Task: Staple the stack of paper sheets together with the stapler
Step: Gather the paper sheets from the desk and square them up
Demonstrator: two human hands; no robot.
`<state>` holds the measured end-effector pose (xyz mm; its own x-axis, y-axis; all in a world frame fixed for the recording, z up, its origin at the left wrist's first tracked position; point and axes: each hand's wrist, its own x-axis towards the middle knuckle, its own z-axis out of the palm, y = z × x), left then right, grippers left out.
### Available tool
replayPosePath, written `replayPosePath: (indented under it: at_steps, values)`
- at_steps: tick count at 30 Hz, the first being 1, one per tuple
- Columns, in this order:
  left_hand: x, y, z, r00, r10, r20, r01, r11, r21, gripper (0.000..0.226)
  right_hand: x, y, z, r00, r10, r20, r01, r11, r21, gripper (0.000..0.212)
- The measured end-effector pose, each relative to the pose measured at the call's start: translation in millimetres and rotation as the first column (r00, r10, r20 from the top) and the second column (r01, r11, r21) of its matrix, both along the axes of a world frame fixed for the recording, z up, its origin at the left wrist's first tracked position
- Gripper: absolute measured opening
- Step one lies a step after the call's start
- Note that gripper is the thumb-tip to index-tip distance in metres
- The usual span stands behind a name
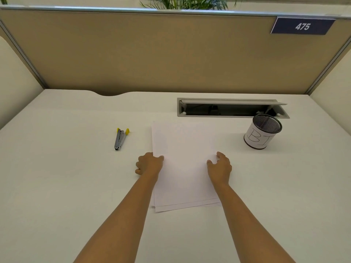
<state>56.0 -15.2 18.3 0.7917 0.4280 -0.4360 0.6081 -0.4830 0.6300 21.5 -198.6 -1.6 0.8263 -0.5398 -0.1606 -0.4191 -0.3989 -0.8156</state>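
A stack of white paper sheets (185, 164) lies flat on the white desk (66, 177), its lower edges slightly fanned out. My left hand (149, 164) grips the stack's left edge, thumb on top of the sheets. My right hand (220, 167) holds the right edge the same way. A small silver stapler (119, 139) with yellow ends lies on the desk to the left of the paper, apart from both hands.
A black mesh pen cup (262, 133) wrapped in white paper stands at the right. Behind the paper a grey cable tray (231, 108) is open in the desk. A tan partition (171, 54) closes off the back.
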Motion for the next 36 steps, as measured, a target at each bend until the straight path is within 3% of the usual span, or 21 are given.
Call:
replayPosePath:
  at_steps: [4,8,16,20,23,27,32,36]
  values:
    - [0,0,0,0.993,0.004,0.117,-0.001,1.0,-0.027,0.03,0,-1,0,1.0,0.011,-0.003,-0.011,1.0,0.015,0.05]
    - [-6,0,7,0.978,0.019,0.206,0.038,0.962,-0.27,0.034,0,-4,0,1.0,0.023,-0.003,-0.023,0.999,0.045,0.05]
    - [-12,16,3,0.976,0.028,0.217,0.087,0.859,-0.504,0.033,0,-15,4,1.0,0.002,0.015,-0.004,0.986,0.168,0.056]
    - [-15,27,6,0.974,0.009,0.226,0.13,0.795,-0.593,0.035,-5,-17,23,0.995,0.071,0.067,-0.09,0.936,0.34,0.059]
    - [-17,30,11,0.963,-0.016,0.268,0.186,0.762,-0.621,0.038,-7,-19,35,0.973,0.195,0.122,-0.228,0.888,0.4,0.057]
    - [-22,28,17,0.944,-0.108,0.312,0.285,0.74,-0.609,0.044,-2,-21,36,0.954,0.274,0.12,-0.299,0.882,0.365,0.051]
    - [-25,29,13,0.957,-0.103,0.271,0.253,0.752,-0.609,0.046,-2,-24,28,0.965,0.248,0.082,-0.261,0.89,0.373,0.044]
    - [-25,24,24,0.932,-0.062,0.358,0.275,0.763,-0.585,0.045,0,-20,42,0.961,0.201,0.19,-0.257,0.904,0.343,0.038]
